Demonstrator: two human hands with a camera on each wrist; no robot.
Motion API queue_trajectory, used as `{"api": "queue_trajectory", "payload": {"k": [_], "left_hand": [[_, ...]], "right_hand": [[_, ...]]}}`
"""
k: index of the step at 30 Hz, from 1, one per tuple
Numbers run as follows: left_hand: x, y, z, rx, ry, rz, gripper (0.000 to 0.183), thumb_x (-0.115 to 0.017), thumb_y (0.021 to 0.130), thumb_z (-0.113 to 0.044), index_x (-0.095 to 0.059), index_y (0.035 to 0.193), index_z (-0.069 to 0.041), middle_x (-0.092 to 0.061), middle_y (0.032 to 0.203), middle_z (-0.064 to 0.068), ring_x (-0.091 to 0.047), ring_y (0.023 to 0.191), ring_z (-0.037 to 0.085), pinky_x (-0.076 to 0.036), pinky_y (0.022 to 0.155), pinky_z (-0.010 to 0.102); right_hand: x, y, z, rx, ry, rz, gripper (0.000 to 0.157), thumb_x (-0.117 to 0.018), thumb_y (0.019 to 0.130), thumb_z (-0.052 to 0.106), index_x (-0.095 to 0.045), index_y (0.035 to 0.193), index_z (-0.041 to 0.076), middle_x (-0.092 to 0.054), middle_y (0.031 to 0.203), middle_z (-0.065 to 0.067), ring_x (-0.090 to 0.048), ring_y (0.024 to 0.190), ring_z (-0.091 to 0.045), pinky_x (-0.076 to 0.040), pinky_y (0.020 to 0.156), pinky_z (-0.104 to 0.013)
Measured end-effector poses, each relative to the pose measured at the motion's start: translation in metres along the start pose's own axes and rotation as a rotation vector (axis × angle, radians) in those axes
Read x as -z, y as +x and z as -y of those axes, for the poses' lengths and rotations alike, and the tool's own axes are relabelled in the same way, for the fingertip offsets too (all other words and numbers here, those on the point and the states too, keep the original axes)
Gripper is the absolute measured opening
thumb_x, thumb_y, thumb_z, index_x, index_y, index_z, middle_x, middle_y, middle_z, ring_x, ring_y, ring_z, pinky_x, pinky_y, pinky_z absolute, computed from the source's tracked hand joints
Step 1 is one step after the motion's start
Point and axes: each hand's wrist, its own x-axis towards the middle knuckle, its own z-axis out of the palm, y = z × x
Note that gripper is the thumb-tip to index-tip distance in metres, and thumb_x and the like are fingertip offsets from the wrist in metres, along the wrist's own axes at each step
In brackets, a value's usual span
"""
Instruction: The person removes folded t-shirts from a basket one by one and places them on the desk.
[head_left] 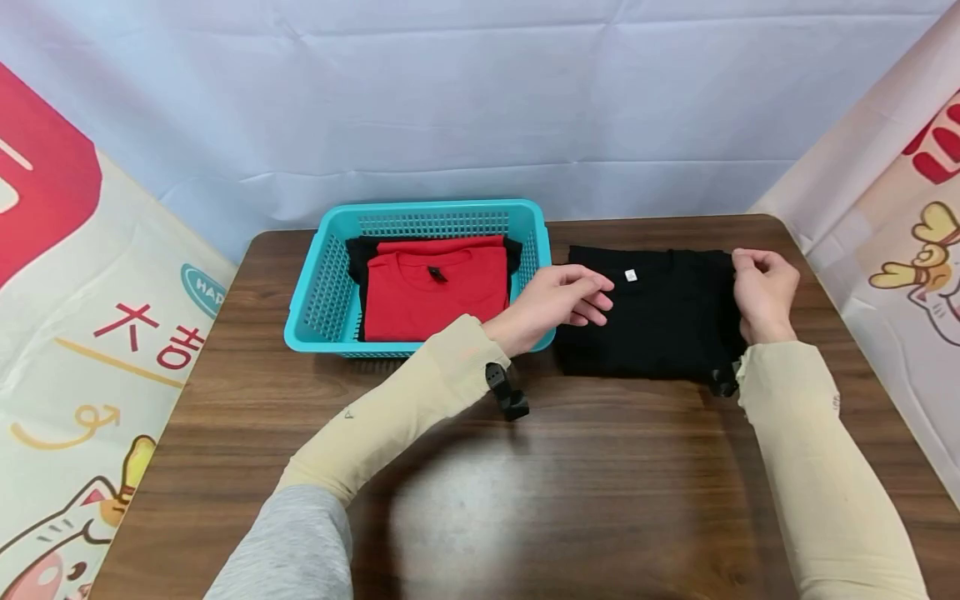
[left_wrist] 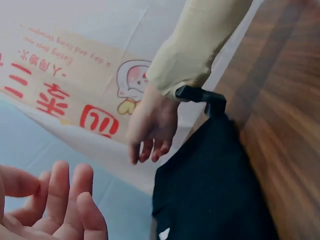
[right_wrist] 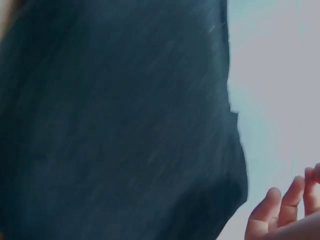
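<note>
Left hand (head_left: 561, 302) and right hand (head_left: 767, 293) spread loosely, seemingly empty; folded black-cloth shirt (head_left: 652, 337) wants nine- and three-o'clock support.

The left curtain (head_left: 97, 337) reads "大吉" and "HAP"; the right curtain (left_wrist: 95, 62), "a day and living".

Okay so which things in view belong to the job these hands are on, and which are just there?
Seemingly the job:
- folded black shirt, beside both hands
- turquoise basket
- folded red shirt inside it

Just there:
- wooden table
- white backdrop
- printed side curtain
</note>
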Motion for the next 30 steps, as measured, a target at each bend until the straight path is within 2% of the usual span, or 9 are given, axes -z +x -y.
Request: {"api": "queue_trajectory", "payload": {"k": [3, 7, 11, 15, 19, 22, 25, 30], "left_hand": [[0.011, -0.006, -0.002, -0.032, 0.038, -0.001, 0.025, -0.055, 0.099, -0.021, -0.064, 0.115, -0.004, -0.07, 0.096, 0.009, -0.071, 0.081, 0.019, -0.055, 0.079, 0.028], [0.029, -0.016, -0.004, -0.062, 0.08, -0.012, 0.025, -0.055, 0.099, -0.023, -0.063, 0.116, -0.006, -0.069, 0.098, 0.01, -0.07, 0.083, 0.02, -0.056, 0.082, 0.03], [0.05, -0.027, -0.005, -0.112, 0.13, -0.071, 0.027, -0.056, 0.098, -0.022, -0.062, 0.119, -0.005, -0.068, 0.1, 0.012, -0.069, 0.086, 0.025, -0.056, 0.084, 0.033], [0.069, -0.039, -0.004, -0.157, 0.162, -0.146, 0.026, -0.056, 0.098, -0.02, -0.063, 0.118, -0.005, -0.068, 0.1, 0.015, -0.069, 0.088, 0.029, -0.057, 0.083, 0.036], [0.088, -0.05, 0.0, -0.194, 0.217, -0.208, 0.023, -0.055, 0.099, -0.02, -0.063, 0.115, -0.007, -0.068, 0.099, 0.013, -0.068, 0.087, 0.025, -0.056, 0.082, 0.035], [0.101, -0.058, 0.002, -0.203, 0.299, -0.263, 0.022, -0.055, 0.099, -0.022, -0.063, 0.115, -0.01, -0.068, 0.099, 0.01, -0.068, 0.09, 0.025, -0.055, 0.082, 0.033], [0.114, -0.064, 0.004, -0.188, 0.361, -0.32, 0.022, -0.054, 0.099, -0.022, -0.063, 0.116, -0.012, -0.067, 0.102, 0.008, -0.067, 0.094, 0.025, -0.054, 0.086, 0.035], [0.134, -0.071, 0.011, -0.165, 0.421, -0.422, 0.024, -0.051, 0.1, -0.021, -0.061, 0.119, -0.01, -0.066, 0.108, 0.008, -0.065, 0.099, 0.023, -0.051, 0.094, 0.038]], "right_hand": [[-0.009, -0.003, 0.006, 0.092, 0.005, -0.023, 0.01, -0.055, 0.096, 0.03, -0.061, 0.089, 0.025, -0.049, 0.087, 0.014, -0.045, 0.077, -0.001, -0.037, 0.07, -0.015], [-0.023, -0.011, 0.015, 0.24, -0.082, -0.019, 0.011, -0.053, 0.097, 0.03, -0.059, 0.089, 0.029, -0.047, 0.084, 0.016, -0.042, 0.076, 0.0, -0.033, 0.073, -0.02], [-0.038, -0.019, 0.026, 0.328, -0.079, 0.031, 0.009, -0.053, 0.098, 0.028, -0.061, 0.093, 0.026, -0.049, 0.084, 0.016, -0.047, 0.076, 0.0, -0.04, 0.073, -0.017], [-0.052, -0.029, 0.034, 0.396, -0.06, 0.115, 0.01, -0.053, 0.098, 0.024, -0.061, 0.102, 0.02, -0.051, 0.089, 0.015, -0.052, 0.08, 0.0, -0.047, 0.073, -0.015], [-0.068, -0.041, 0.041, 0.426, -0.034, 0.228, 0.012, -0.053, 0.099, 0.022, -0.059, 0.108, 0.018, -0.054, 0.095, 0.011, -0.057, 0.082, 0.0, -0.05, 0.072, -0.014], [-0.08, -0.051, 0.047, 0.43, -0.002, 0.32, 0.014, -0.053, 0.099, 0.022, -0.057, 0.112, 0.017, -0.056, 0.1, 0.005, -0.06, 0.083, -0.002, -0.052, 0.071, -0.014], [-0.092, -0.063, 0.052, 0.43, 0.036, 0.407, 0.018, -0.053, 0.099, 0.022, -0.054, 0.115, 0.015, -0.056, 0.103, 0.003, -0.061, 0.086, -0.006, -0.054, 0.072, -0.015], [-0.113, -0.083, 0.06, 0.412, 0.101, 0.519, 0.022, -0.055, 0.098, 0.019, -0.053, 0.117, 0.01, -0.057, 0.105, 0.003, -0.064, 0.091, -0.016, -0.055, 0.076, -0.018]]}}
